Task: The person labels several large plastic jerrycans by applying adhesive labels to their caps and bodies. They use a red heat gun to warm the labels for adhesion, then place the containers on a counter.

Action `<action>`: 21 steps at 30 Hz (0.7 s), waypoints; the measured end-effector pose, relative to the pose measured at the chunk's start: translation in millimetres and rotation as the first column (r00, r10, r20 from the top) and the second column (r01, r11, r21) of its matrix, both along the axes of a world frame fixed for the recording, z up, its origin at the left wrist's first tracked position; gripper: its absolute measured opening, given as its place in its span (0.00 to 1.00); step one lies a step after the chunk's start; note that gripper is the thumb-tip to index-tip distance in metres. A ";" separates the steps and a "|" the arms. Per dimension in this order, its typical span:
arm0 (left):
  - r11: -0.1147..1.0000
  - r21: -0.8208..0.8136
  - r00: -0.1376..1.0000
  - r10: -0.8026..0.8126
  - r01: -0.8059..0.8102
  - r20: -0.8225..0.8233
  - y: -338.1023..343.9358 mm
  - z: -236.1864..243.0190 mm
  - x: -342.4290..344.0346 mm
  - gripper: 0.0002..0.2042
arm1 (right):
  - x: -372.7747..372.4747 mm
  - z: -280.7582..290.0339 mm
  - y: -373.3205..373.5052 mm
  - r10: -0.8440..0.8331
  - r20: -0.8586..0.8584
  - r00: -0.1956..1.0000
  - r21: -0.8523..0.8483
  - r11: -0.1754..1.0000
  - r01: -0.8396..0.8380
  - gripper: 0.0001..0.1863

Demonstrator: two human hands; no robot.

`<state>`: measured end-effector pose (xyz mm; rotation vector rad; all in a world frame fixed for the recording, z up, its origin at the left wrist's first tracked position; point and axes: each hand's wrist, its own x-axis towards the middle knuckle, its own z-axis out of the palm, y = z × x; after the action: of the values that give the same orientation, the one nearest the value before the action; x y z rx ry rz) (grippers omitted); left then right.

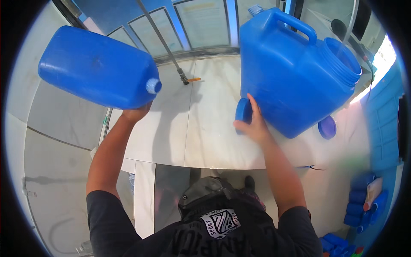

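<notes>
My left hand is under a blue jerrycan that lies tilted on its side in the air. Most of the fingers are hidden behind it, and its small pale spout points to the right. Between the thumb and fingers of my right hand is a round blue screw cap, held close above the counter. Just right of that hand stands a larger blue jerrycan with a handle and a wide, uncapped threaded mouth. A pale tube comes down to this mouth.
A white counter spans the middle. On it lies a purple-blue cap beside the larger jerrycan. A metal pipe with an orange-handled valve comes down behind. Several blue containers sit at the lower right, near a blue wall.
</notes>
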<state>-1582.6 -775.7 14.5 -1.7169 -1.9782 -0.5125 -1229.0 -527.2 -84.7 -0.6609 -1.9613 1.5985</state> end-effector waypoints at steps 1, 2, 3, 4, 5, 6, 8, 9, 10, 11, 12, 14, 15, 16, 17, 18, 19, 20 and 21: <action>0.998 -0.066 1.000 0.009 -0.008 0.011 2.0 16.1 5.8 0.19 | -4.4 -0.7 1.4 0.031 -0.125 0.992 -0.199 0.978 -0.055 0.51; 0.993 -0.119 1.000 0.013 -0.009 0.028 6.3 31.6 11.2 0.18 | -8.9 -2.2 2.9 0.023 -0.232 0.972 -0.389 0.914 -0.115 0.49; 0.988 -0.151 0.999 -0.004 0.009 0.037 10.8 46.1 15.8 0.17 | -14.8 -4.4 5.1 -0.009 -0.338 0.941 -0.572 0.796 -0.198 0.46; 0.997 -0.081 0.999 0.014 -0.011 0.037 15.6 58.7 20.0 0.16 | -21.0 -7.1 7.7 -0.071 -0.410 0.909 -0.721 0.636 -0.276 0.44; 1.000 0.015 0.972 0.010 -0.014 0.235 19.8 72.2 22.1 0.18 | -30.4 -10.5 10.3 -0.164 -0.432 0.887 -0.841 0.428 -0.331 0.41; 0.992 0.125 0.903 -0.043 -0.012 0.428 22.3 87.2 21.6 0.20 | -34.0 -14.3 14.4 -0.155 -0.440 0.885 -0.861 0.351 -0.367 0.35; 0.944 0.324 0.747 -0.166 -0.069 0.643 24.4 126.0 11.6 0.18 | -61.9 -24.2 17.4 -0.204 -0.450 0.870 -0.834 0.445 -0.327 0.28; 0.904 0.404 0.681 -0.209 -0.140 0.702 26.3 141.1 6.6 0.18 | -79.5 -28.7 20.0 -0.237 -0.436 0.868 -0.835 0.466 -0.292 0.25; 0.904 0.359 0.630 -0.141 -0.232 0.763 23.0 159.3 -2.0 0.17 | -97.2 -33.1 23.8 -0.240 -0.322 0.916 -0.810 0.571 -0.135 0.23; 0.909 0.299 0.548 -0.099 -0.289 0.831 24.6 179.6 -6.0 0.17 | -115.1 -34.5 27.5 -0.280 -0.155 0.948 -0.776 0.628 0.059 0.21; 0.909 0.279 0.433 -0.127 -0.308 0.892 23.3 184.7 -10.9 0.15 | -135.2 -40.7 26.2 -0.344 -0.018 0.939 -0.673 0.699 0.243 0.20; 0.903 0.231 0.258 -0.142 -0.361 0.956 24.7 191.0 -16.8 0.13 | -175.6 -48.2 21.5 -0.519 0.029 0.854 -0.103 0.848 0.519 0.19; 0.895 0.200 0.200 -0.128 -0.398 0.971 27.5 188.6 -18.3 0.14 | -192.0 -48.6 20.1 -0.602 0.027 0.798 0.198 0.786 0.586 0.19; 0.885 0.153 0.125 -0.108 -0.440 0.986 31.5 184.4 -20.7 0.14 | -203.3 -47.5 22.1 -0.569 0.080 0.819 0.243 0.808 0.537 0.19; 0.890 0.169 0.127 -0.126 -0.424 0.984 36.6 179.3 -23.4 0.13 | -214.3 -43.9 23.6 -0.528 0.173 0.831 0.262 0.838 0.478 0.20; 0.892 0.169 0.111 -0.135 -0.419 0.985 41.6 173.5 -26.5 0.13 | -225.8 -39.5 21.9 -0.509 0.249 0.824 0.291 0.851 0.437 0.21; 0.901 0.182 0.078 -0.165 -0.394 0.983 45.7 167.6 -29.5 0.13 | -236.0 -33.1 20.6 -0.454 0.229 0.861 0.269 0.880 0.392 0.20; 0.901 0.162 0.077 -0.143 -0.402 0.987 49.5 163.9 -33.7 0.14 | -245.4 -25.5 17.8 -0.423 0.192 0.886 0.266 0.891 0.368 0.20; 0.903 0.132 0.073 -0.111 -0.408 0.991 52.1 161.4 -38.2 0.14 | -252.5 -17.4 15.1 -0.388 0.155 0.908 0.264 0.902 0.341 0.20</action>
<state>-1620.9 -723.6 175.9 -0.6954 -2.4777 -2.3745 -1481.5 -512.1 -102.1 -1.0607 -1.9782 1.0908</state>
